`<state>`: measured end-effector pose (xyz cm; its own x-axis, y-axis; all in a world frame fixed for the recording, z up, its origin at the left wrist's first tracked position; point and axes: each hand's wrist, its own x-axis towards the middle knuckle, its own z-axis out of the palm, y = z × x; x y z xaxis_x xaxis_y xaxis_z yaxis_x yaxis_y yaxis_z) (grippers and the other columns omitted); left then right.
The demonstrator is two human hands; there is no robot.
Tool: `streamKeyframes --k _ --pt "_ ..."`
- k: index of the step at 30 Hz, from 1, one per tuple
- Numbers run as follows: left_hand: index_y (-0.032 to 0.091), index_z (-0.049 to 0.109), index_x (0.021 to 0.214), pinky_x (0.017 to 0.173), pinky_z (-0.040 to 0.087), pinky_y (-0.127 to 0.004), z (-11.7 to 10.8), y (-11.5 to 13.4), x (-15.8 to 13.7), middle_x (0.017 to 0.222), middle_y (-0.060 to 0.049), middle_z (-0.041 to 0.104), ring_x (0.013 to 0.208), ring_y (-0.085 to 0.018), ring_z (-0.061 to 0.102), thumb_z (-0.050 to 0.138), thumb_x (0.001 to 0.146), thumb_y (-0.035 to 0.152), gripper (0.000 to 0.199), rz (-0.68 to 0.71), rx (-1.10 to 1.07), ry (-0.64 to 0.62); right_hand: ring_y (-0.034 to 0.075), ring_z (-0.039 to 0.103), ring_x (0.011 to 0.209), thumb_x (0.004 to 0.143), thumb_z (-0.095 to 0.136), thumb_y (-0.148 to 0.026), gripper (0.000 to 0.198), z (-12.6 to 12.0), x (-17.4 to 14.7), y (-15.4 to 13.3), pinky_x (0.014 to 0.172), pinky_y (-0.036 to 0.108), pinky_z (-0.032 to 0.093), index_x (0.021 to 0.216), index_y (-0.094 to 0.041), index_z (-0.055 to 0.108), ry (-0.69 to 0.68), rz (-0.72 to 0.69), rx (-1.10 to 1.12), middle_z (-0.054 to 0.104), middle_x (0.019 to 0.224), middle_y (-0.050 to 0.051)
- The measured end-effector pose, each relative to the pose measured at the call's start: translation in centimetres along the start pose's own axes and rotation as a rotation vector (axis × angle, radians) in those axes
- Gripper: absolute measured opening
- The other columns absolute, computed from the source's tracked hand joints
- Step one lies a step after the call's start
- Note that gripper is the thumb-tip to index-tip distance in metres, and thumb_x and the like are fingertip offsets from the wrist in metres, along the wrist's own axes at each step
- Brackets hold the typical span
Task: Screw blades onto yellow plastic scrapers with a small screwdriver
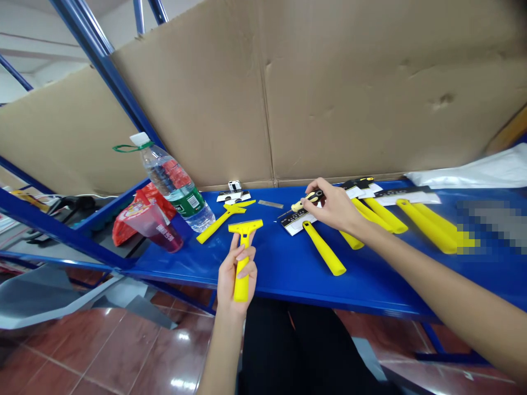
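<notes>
My left hand (227,274) is wrapped round the handle of a yellow scraper (246,226), its wide head pointing up. My right hand (335,207) grips a small screwdriver (300,205) with a cream and black handle, its thin tip pointing left over the blue table (272,258). Under that hand lies a scraper (323,248) with a yellow handle and a dark, marked blade end. A loose metal blade (270,204) rests between my hands, further back. To its left are a yellow scraper handle (212,229) and a flat yellow piece (242,206) overlapping it.
Several more yellow-handled scrapers (430,225) lie on the right. A water bottle (185,192) and a red-tinted plastic cup (158,230) stand on the left. Cardboard (349,93) walls off the back. A white bag (477,167) lies at the back right.
</notes>
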<state>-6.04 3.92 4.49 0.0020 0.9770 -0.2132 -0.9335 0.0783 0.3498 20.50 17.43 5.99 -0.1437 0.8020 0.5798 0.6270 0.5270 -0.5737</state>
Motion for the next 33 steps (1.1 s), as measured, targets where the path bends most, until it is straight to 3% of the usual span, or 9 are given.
streamKeyframes --k 16,24,33 --pt "0.033 0.050 0.164 0.040 0.042 -0.002 -0.14 -0.08 0.04 0.164 -0.018 0.054 0.062 0.000 0.053 0.037 0.112 0.006 0.061 0.015 0.035 -0.021 0.018 0.057 0.062 0.090 0.072 -0.036 0.019 -0.03 -0.34 -0.81 0.066 0.034 0.043 0.099 -0.025 0.057 0.001 -0.010 0.024 0.071 0.078 0.001" --pt "0.029 0.051 0.164 0.040 0.042 -0.003 -0.16 -0.10 0.01 0.157 -0.018 0.059 0.062 0.000 0.054 0.037 0.112 0.006 0.059 0.016 0.013 -0.017 0.018 0.058 0.062 0.090 0.072 -0.036 0.021 0.25 -0.42 -0.62 0.063 0.033 0.042 0.100 -0.025 0.057 -0.035 -0.012 0.009 0.071 0.078 0.000" --pt "0.025 0.057 0.156 0.039 0.040 -0.003 0.02 -0.10 0.00 0.157 -0.019 0.059 0.062 0.000 0.054 0.036 0.112 0.005 0.053 0.014 -0.016 0.000 0.018 0.058 0.060 0.089 0.073 -0.036 0.021 -0.02 -0.28 -0.96 0.064 0.033 0.044 0.098 -0.025 0.058 0.034 -0.014 0.048 0.071 0.078 0.000"
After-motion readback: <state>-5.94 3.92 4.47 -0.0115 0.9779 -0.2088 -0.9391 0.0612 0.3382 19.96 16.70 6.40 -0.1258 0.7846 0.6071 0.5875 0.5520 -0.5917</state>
